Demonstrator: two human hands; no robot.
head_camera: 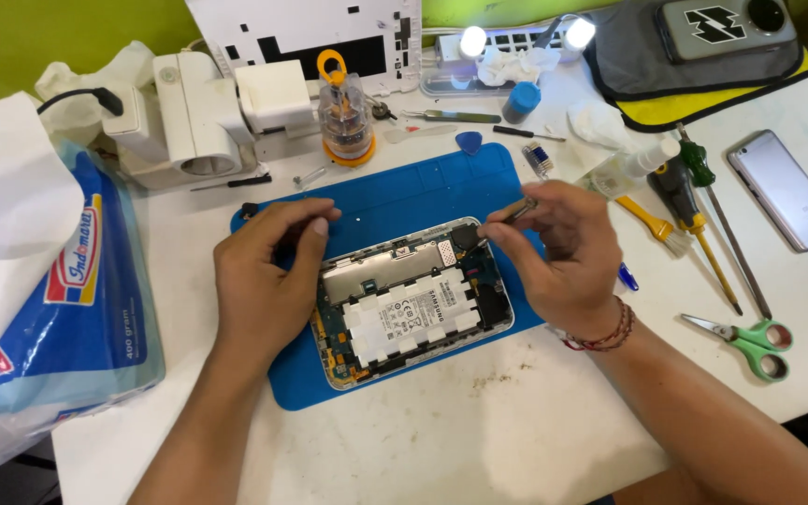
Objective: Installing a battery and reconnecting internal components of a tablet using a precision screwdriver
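While the right hand pinches slim metal tweezers between thumb and forefinger, their tips touch the upper right corner of an opened white-framed tablet with its pale battery pack exposed. At nine o'clock of the tablet the left hand lies flat, fingers together, steadying its edge on the blue silicone work mat. The step appears to be picking at a small part near that corner; the next move likely calls for a fine, steady lift. Green-handled scissors lie at three o'clock, a silver phone at two.
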